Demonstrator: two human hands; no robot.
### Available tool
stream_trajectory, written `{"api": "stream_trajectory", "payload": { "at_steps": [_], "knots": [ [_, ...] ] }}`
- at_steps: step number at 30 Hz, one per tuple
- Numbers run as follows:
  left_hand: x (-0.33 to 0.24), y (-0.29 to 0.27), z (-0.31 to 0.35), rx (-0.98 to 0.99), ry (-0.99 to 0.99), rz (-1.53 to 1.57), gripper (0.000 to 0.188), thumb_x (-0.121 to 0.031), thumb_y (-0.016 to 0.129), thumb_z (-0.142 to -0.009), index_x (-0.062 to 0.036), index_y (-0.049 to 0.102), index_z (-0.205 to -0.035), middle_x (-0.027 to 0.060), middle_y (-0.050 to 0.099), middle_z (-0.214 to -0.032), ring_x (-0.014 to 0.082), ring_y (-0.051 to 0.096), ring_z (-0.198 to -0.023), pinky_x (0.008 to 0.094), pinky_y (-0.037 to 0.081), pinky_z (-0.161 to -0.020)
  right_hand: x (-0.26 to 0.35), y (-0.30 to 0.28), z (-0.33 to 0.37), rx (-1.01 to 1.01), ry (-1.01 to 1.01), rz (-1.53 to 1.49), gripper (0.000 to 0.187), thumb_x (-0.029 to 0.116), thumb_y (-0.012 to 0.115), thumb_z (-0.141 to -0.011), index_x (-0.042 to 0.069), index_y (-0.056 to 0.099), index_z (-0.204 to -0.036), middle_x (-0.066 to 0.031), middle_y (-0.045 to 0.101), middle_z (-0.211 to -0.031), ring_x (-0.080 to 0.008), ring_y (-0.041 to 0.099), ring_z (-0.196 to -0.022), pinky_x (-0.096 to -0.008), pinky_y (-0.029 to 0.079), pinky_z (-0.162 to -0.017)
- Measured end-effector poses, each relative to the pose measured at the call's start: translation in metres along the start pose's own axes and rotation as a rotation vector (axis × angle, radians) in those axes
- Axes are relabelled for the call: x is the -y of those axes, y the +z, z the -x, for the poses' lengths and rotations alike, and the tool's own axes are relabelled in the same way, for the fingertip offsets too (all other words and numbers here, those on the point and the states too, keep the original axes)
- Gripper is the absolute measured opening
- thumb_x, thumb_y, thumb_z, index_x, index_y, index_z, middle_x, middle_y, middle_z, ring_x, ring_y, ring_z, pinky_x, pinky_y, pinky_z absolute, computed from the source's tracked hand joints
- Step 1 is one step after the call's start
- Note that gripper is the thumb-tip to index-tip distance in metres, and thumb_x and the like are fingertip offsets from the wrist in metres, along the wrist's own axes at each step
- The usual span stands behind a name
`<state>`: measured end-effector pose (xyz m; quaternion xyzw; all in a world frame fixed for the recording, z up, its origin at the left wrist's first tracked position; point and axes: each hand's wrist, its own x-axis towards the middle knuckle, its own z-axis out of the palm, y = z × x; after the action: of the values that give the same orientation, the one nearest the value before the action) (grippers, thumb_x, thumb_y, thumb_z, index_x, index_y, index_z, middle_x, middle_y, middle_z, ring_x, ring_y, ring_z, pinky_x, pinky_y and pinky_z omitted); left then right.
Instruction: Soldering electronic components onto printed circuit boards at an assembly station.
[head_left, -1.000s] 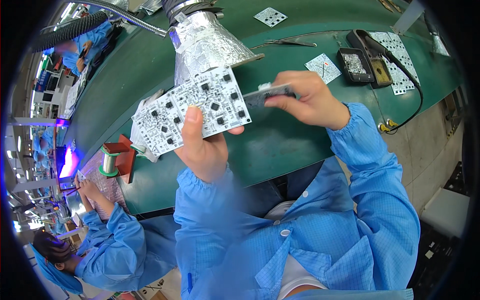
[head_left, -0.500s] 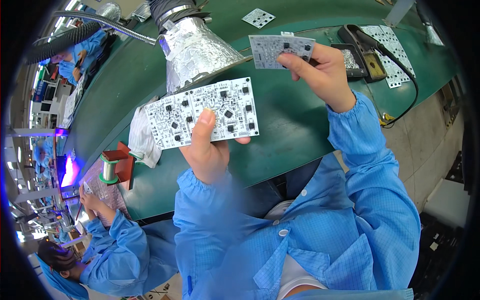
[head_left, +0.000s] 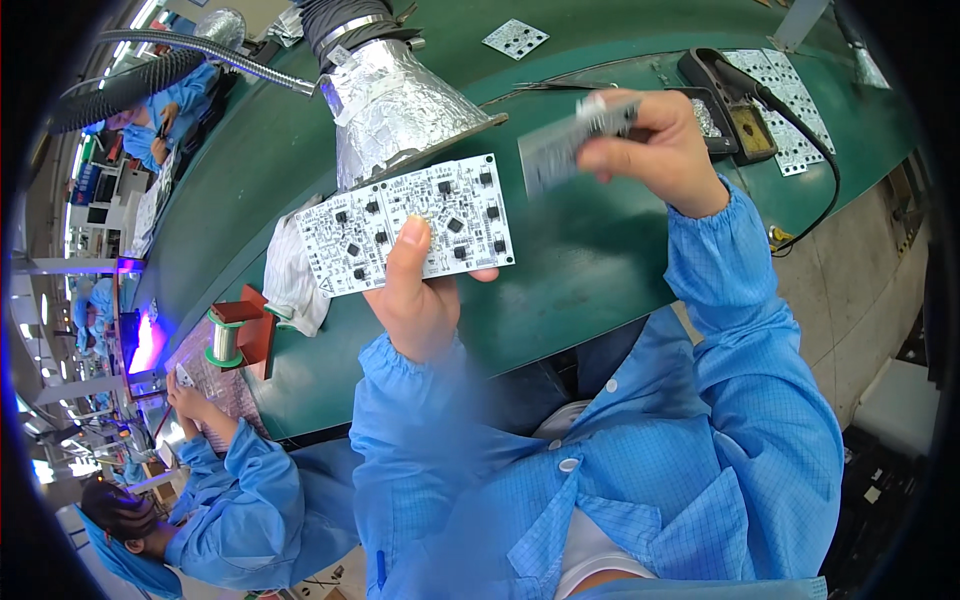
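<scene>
A wide white circuit board (head_left: 340, 225) with several black chips is gripped in my left hand (head_left: 415, 295), the thumb pressed on its face. My right hand (head_left: 655, 150) pinches a smaller circuit board (head_left: 550, 155) by its right end. That board is tilted and smeared by motion, just right of the wide one. Both boards are held up over the green workbench (head_left: 580, 250), apart from each other. Above the left board hangs a foil-wrapped fume hood (head_left: 400, 110).
A soldering iron holder (head_left: 710, 75) stands at the right, its cable looping past more boards (head_left: 790, 110). Another board (head_left: 516, 39) and tweezers (head_left: 565, 86) lie farther back. At left are a solder wire spool (head_left: 225, 340), a white glove (head_left: 292, 270) and a co-worker in blue (head_left: 240, 510).
The smaller board in my right hand has turned and tilted, its left end dropping lower. My right hand has shifted slightly right. The left hand's board has hardly moved.
</scene>
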<state>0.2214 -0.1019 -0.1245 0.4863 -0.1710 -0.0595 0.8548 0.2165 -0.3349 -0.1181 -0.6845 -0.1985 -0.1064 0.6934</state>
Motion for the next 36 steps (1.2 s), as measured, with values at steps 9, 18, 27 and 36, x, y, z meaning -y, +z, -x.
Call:
{"api": "stream_trajectory", "payload": {
  "at_steps": [9,18,27,36],
  "knots": [
    [0.004,-0.004,0.001,0.023,-0.055,0.078,0.040,-0.014,0.049,-0.083,0.0105,0.040,-0.114,0.0236,0.059,-0.092,0.0262,0.062,-0.062,0.0311,0.052,-0.043,-0.018,0.005,-0.009,-0.387,-0.082,0.306,0.023,0.014,0.072,-0.076,0.001,0.068,-0.095,-0.0002,0.064,-0.073,-0.0025,0.048,-0.055,-0.0176,0.035,-0.046],
    [0.009,-0.010,0.000,-0.021,0.052,0.069,0.039,-0.007,0.050,-0.084,0.0020,0.038,-0.119,0.0183,0.057,-0.097,0.0241,0.062,-0.071,0.0328,0.052,-0.046,-0.070,-0.052,-0.052,-0.563,0.123,0.536,0.032,0.028,0.074,-0.074,0.001,0.068,-0.090,0.0028,0.057,-0.064,-0.0032,0.042,-0.052,-0.0201,0.031,-0.045],
    [0.000,-0.010,-0.001,0.004,0.080,0.036,0.033,-0.011,0.049,-0.087,0.0039,0.042,-0.116,0.0182,0.058,-0.097,0.0228,0.062,-0.069,0.0309,0.053,-0.049,-0.077,-0.080,-0.124,-0.688,0.288,1.014,0.039,0.029,0.069,-0.078,-0.001,0.063,-0.101,-0.0051,0.062,-0.072,-0.0080,0.051,-0.053,-0.0216,0.040,-0.048],
    [0.007,-0.010,-0.001,-0.030,0.054,0.013,0.031,-0.011,0.048,-0.088,0.0036,0.045,-0.115,0.0165,0.059,-0.098,0.0210,0.063,-0.073,0.0275,0.053,-0.049,-0.019,0.041,-0.012,-0.210,0.182,-0.160,0.019,0.018,0.056,-0.087,0.001,0.060,-0.095,-0.0040,0.057,-0.066,-0.0056,0.043,-0.048,-0.0179,0.032,-0.043]
  ]
}}
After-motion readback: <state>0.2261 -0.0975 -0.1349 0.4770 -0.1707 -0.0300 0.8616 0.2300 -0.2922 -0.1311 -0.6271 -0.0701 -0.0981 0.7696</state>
